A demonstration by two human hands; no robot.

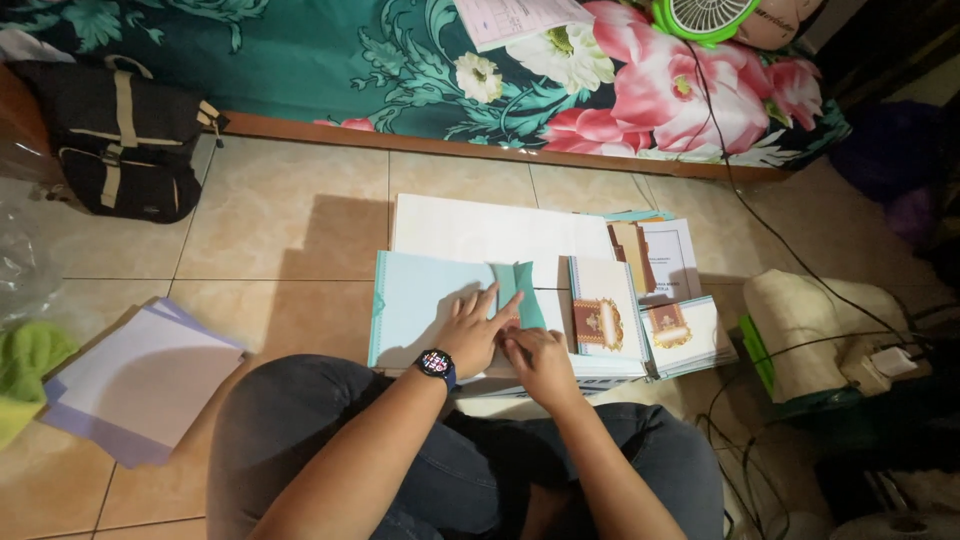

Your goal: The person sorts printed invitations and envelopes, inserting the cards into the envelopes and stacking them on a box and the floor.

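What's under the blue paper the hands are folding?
The light blue sheet lies on a larger white sheet, itself on the tiled floor. Whatever lies beneath its middle is covered.

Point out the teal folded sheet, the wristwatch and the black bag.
teal folded sheet [415, 300], head view, flat left panel.
wristwatch [435, 364], head view, round dial.
black bag [125, 140], head view, front flap.

Dim warm indoor light, dark vignetted corners, soft shadows on floor tiles [280, 220], slight blur
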